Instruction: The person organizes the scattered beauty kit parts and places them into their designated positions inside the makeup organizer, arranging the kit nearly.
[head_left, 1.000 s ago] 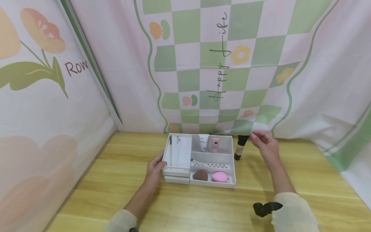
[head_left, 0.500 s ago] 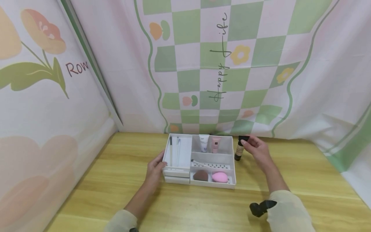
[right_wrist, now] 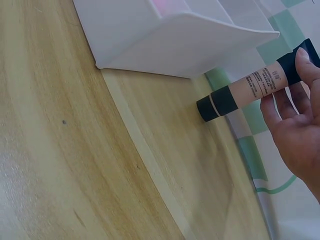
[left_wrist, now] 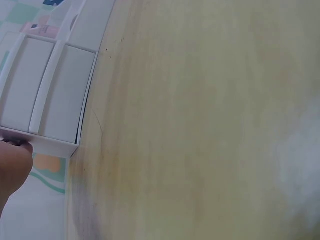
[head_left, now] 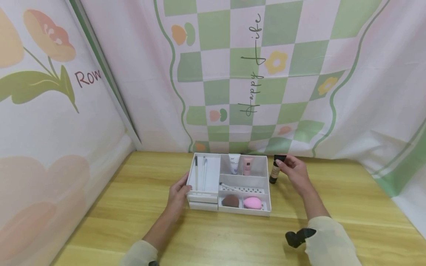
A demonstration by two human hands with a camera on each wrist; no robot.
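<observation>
A white cosmetics organizer with compartments and two small drawers stands on the wooden table. My left hand grips its left side; in the left wrist view the hand shows at the organizer's side wall. To the right of the organizer, my right hand pinches the upper end of a black-and-beige foundation tube. In the right wrist view the tube has its black cap pointing down at the tabletop, with the thumb and fingers at its flat crimped end.
Makeup brushes lie in the organizer's left tray. A white tube and a pink tube stand in the back. In front are a brown brush head and a pink makeup sponge. A checked curtain hangs behind.
My right hand has moved left from beside the foundation tube and taken hold of its upper end. The left hand and the organizer have stayed in place.
</observation>
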